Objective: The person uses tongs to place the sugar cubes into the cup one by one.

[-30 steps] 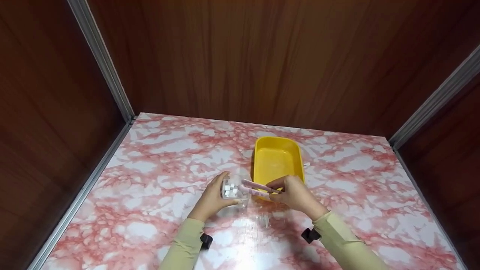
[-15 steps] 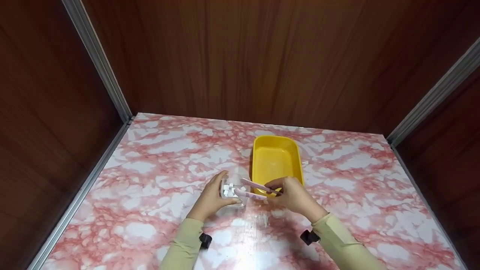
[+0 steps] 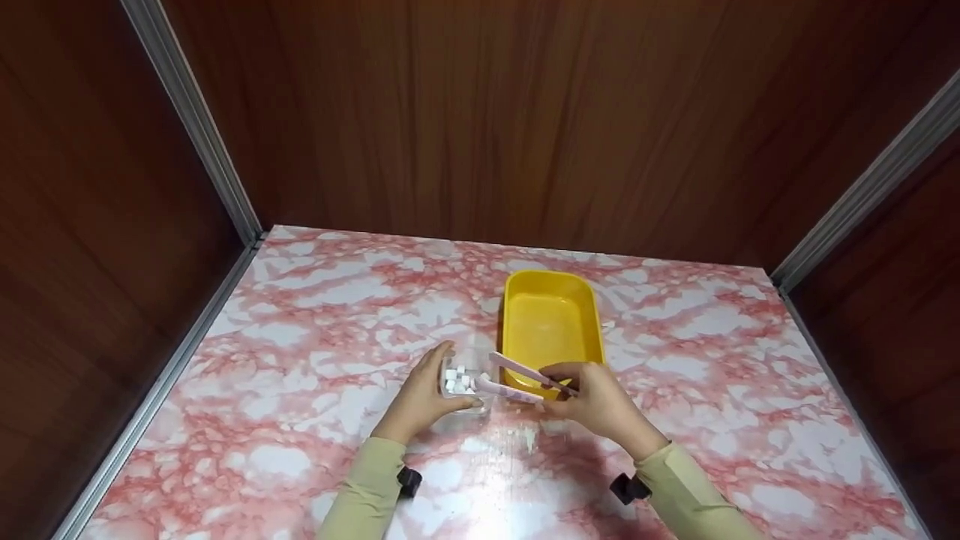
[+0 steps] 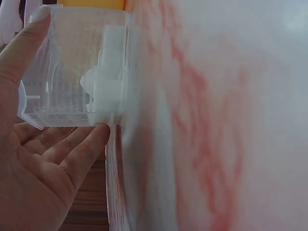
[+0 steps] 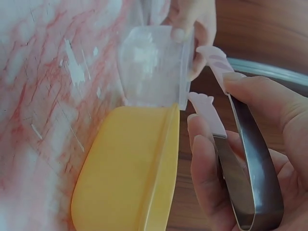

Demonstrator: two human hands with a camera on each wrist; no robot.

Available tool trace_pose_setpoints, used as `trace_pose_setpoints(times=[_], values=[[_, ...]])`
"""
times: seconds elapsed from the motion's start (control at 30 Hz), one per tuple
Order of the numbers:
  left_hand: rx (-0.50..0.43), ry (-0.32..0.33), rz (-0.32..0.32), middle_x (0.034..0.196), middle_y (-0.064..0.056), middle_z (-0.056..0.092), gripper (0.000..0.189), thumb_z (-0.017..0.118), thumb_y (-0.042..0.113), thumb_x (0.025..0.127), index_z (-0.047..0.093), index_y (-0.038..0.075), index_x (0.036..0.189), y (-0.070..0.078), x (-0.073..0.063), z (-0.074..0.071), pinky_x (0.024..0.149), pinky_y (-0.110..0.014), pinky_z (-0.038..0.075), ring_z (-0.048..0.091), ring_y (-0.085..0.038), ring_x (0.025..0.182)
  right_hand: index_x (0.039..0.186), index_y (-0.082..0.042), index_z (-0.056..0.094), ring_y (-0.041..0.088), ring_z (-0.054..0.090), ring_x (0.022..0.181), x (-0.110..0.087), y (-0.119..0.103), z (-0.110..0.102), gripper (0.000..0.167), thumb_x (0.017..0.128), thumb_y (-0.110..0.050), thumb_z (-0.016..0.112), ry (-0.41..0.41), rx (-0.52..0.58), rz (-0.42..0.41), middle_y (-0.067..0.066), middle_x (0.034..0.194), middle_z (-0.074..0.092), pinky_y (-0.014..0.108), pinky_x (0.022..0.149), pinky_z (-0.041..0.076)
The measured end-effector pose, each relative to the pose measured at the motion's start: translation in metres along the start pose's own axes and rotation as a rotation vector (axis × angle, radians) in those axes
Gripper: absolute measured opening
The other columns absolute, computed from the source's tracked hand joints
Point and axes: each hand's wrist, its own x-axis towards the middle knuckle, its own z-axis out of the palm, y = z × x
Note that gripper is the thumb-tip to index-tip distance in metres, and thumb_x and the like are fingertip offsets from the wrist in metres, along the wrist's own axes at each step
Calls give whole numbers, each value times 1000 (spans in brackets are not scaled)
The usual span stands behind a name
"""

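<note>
My left hand (image 3: 416, 401) grips a clear plastic box (image 4: 67, 62) between thumb and fingers. Several small white cubes (image 3: 459, 380) lie in its bottom. With my right hand (image 3: 604, 409) I hold metal tongs with pink tips (image 3: 519, 367), thumb on one arm and fingers on the other. The tongs' tips stand apart at the box's right side; the right wrist view shows nothing between them. Beneath the tongs and right hand is the near end of a yellow tray (image 3: 551, 322), which stands beside the box.
A red-and-white marbled tabletop (image 3: 300, 375) carries everything. Pale worn marks (image 3: 525, 436) show on it near the box. Dark wooden panels (image 3: 480, 127) stand at the back and sides, with metal rails (image 3: 202, 120) at the corners.
The tongs' tips have spread wider apart. My right hand has shifted slightly right and nearer to me. My left hand keeps its hold on the box in about the same place.
</note>
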Motion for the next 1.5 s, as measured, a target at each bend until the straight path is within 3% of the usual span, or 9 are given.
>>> trace_pose_setpoints(times=[0.2,0.37,0.77,1.1,1.23,1.5], values=[[34,1,8,145,-13,39,108,82,54,66,27,15,150,1,-1,0,104,-46,36,40,-30,129,112,-10,70,13,63,81,-12,5,-4,33,81,-18,78,27,38,21,3,97,69,28,72,54],[48,-6,11,145,-13,39,110,81,54,67,24,14,152,2,-3,-1,105,-45,34,39,-30,130,112,-12,69,15,62,80,-22,11,-9,33,81,-19,78,61,65,41,2,95,69,28,68,54],[74,6,13,152,-14,29,114,82,52,67,18,16,154,6,-5,-2,109,-45,28,31,-32,136,114,-13,69,19,60,78,-54,31,-38,39,77,-14,81,255,54,109,2,94,68,27,62,51],[91,41,-25,153,-13,26,118,78,61,66,12,21,155,10,-14,-13,105,-48,34,35,-35,133,117,-10,67,21,59,83,-84,57,-49,41,79,-22,80,374,27,241,5,97,68,26,64,49],[97,51,-19,153,-13,26,116,76,62,68,13,17,155,13,-20,-19,105,-49,34,34,-36,133,118,-6,66,19,60,84,-95,71,-48,45,79,-23,80,418,15,319,8,100,68,24,63,50],[85,47,-30,153,-11,26,109,70,64,73,13,20,155,27,-30,-23,103,-49,37,38,-35,131,122,0,60,22,61,87,-108,91,-47,50,83,-27,77,395,20,454,14,103,65,26,63,52]])
